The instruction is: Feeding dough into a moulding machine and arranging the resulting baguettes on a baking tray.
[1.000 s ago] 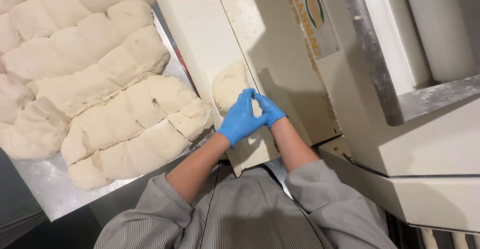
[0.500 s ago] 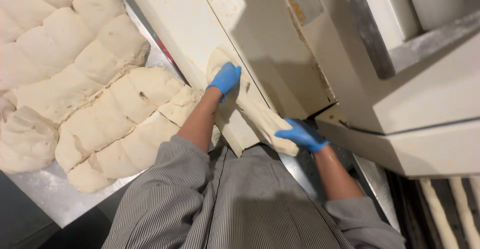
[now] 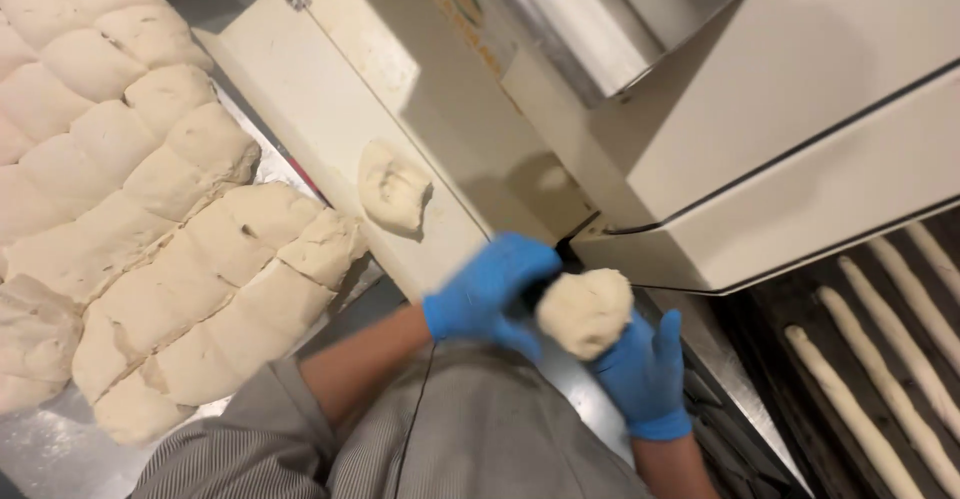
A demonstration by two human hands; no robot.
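The person's two hands, both in blue gloves, meet low in the middle of the head view around a rounded lump of dough (image 3: pixel 585 311). The left hand (image 3: pixel 490 294) sits at nine o'clock of the lump, its fingers curled against the lump's near-left side. The right hand (image 3: pixel 645 374) cups it from five o'clock, fingers bent up under and behind it, thumb raised at the right. So both sets of fingers are clamped on the lump, which is held up in the air between them, above the metal worktop (image 3: pixel 580 389) and just in front of the cream-coloured machine (image 3: pixel 800 109).

At eleven o'clock from the lump, well apart from the hands, a second, flatter piece of dough (image 3: pixel 393 187) lies on the machine's sloping cream board (image 3: pixel 330 129). Farther off toward nine and ten o'clock, a large batch of dough pieces (image 3: pixel 130 209) lies packed side by side on a floured metal tray (image 3: pixel 50 449), each piece touching its neighbours. At three to four o'clock, under the machine's lower edge, long thin dough sticks (image 3: pixel 860 399) lie side by side on a dark surface, slightly apart from one another.

Bare forearms run from the gloves down to the bottom edge, and grey striped sleeves (image 3: pixel 240 439) and the front of the person's clothing fill the bottom of the view at six o'clock.
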